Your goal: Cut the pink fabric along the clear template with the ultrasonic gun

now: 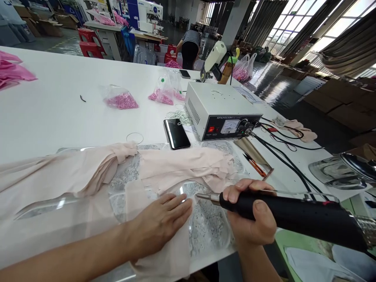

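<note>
My left hand (160, 224) lies flat with fingers stretched out, pressing a clear curved plastic template (67, 204) onto pale pink fabric (176, 166) on the white table (53, 113). My right hand (249, 217) is wrapped round the black handle of an ultrasonic cutting tool (293, 214). Its metal tip (205, 197) points left and meets the template edge just right of my left fingertips. A scratched glass plate (208, 227) lies under the fabric.
A white control box (219, 109) with a dial stands behind the fabric, cables running off to the right. A black phone (176, 133) lies beside it. Bags of pink pieces (120, 100) sit further back. A person in a striped top (190, 45) bends over in the background.
</note>
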Motion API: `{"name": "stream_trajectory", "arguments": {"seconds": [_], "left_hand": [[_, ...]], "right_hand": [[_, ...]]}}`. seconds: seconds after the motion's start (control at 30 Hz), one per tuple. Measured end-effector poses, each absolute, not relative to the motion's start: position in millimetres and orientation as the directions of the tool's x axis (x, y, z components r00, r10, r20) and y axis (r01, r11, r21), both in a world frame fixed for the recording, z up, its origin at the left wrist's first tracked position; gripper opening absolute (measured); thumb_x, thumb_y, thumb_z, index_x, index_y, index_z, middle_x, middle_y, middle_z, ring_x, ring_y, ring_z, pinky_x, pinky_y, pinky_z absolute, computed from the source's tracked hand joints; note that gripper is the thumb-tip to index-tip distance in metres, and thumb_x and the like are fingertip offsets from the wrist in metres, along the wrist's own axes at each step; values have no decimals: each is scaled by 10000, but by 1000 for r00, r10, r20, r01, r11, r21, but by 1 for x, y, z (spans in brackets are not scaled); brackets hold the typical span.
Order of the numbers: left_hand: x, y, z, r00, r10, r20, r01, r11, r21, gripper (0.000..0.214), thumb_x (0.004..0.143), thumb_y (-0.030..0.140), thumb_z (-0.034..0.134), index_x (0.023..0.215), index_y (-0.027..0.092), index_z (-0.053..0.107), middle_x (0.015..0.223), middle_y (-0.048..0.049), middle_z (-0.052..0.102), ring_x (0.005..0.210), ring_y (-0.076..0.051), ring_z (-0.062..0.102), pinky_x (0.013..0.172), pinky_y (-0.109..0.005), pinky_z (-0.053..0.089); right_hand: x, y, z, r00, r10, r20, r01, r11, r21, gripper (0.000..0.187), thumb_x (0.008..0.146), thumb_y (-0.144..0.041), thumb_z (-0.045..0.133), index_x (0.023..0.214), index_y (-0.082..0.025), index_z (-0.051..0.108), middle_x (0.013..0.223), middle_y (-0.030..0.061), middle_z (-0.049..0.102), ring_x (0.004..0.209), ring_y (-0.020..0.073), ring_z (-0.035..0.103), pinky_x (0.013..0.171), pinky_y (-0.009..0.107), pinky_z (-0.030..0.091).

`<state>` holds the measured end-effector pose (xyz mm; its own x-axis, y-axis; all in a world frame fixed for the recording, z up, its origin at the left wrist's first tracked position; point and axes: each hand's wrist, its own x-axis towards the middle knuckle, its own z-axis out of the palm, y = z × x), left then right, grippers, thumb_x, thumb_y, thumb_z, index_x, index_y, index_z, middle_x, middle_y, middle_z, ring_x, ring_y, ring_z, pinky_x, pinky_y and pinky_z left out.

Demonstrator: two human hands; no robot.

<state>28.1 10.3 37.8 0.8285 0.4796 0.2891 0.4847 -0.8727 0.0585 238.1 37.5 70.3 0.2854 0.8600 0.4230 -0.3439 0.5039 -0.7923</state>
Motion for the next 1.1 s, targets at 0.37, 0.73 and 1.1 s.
{"name": "stream_trajectory", "arguments": {"seconds": [0.37, 0.73, 1.1], "left_hand": [[30, 10, 39, 807, 477, 349, 493, -869, 46, 339, 960, 80, 395, 1237, 63, 590, 1277, -105, 645, 1184, -261, 576, 951, -373, 418], [30, 11, 38, 816, 472, 334, 490, -871, 33, 344, 961, 86, 419, 1268, 70, 574, 1299, -104, 633, 1209, -252, 564, 973, -365, 413], [29, 10, 40, 836, 493, 241, 493, -868, 63, 365, 967, 116, 443, 1317, 96, 544, 1358, -122, 587, 1265, -243, 528, 1013, -360, 408]], "right_hand": [[234, 34, 67, 220, 883, 415, -360, 469, -806, 109, 789, -282, 608, 878, -219, 614, 762, -15, 582, 513, 104, 549, 499, 295, 510], [232, 35, 68, 172, 866, 470, -332, 500, -800, 74, 820, -264, 593, 878, -220, 606, 775, -12, 582, 512, 101, 556, 489, 290, 514], [243, 29, 70, 205, 891, 404, -338, 452, -825, 100, 796, -294, 593, 858, -215, 596, 764, -15, 573, 505, 98, 539, 486, 287, 505]]}}
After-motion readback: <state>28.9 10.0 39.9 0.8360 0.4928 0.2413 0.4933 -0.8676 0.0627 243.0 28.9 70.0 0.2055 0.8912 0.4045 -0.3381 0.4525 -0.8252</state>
